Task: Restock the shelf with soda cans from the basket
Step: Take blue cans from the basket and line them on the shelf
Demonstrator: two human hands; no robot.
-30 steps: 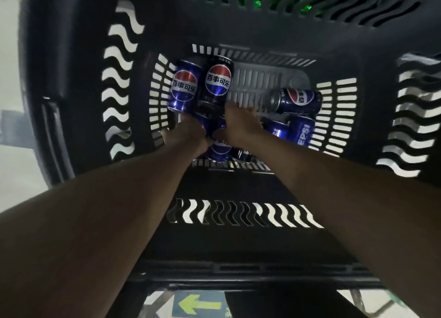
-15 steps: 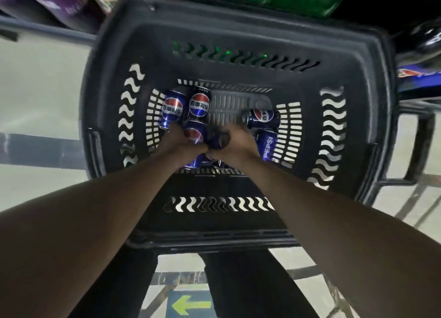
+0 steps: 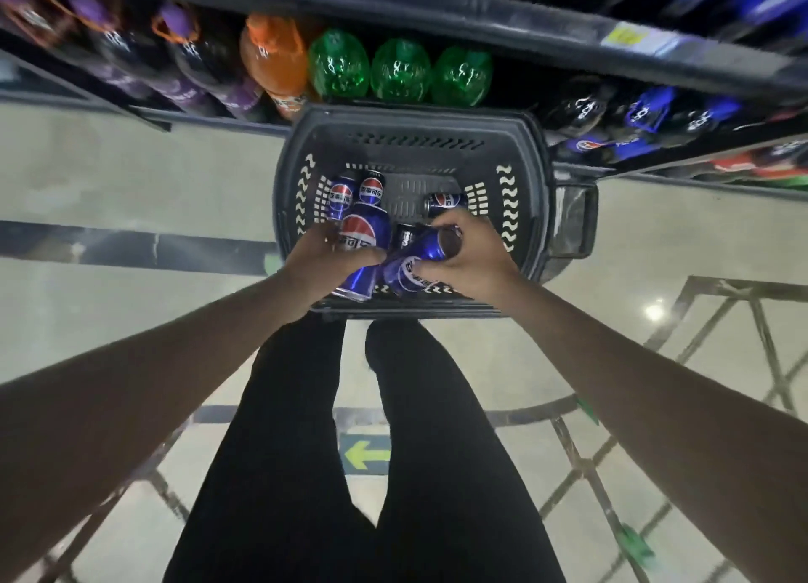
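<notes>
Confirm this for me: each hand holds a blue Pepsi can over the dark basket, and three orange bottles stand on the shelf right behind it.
Not quite. The head view shows three green bottles behind the basket; only one orange bottle stands left of them. The rest holds: the left hand grips one Pepsi can, the right hand another Pepsi can.

A pale, glossy floor point(image 3: 131, 180) is crossed by dark strips; a green sign with a yellow arrow point(image 3: 365, 454) is set into it, and a ceiling light's reflection point(image 3: 654, 312) is seen at the right
</notes>
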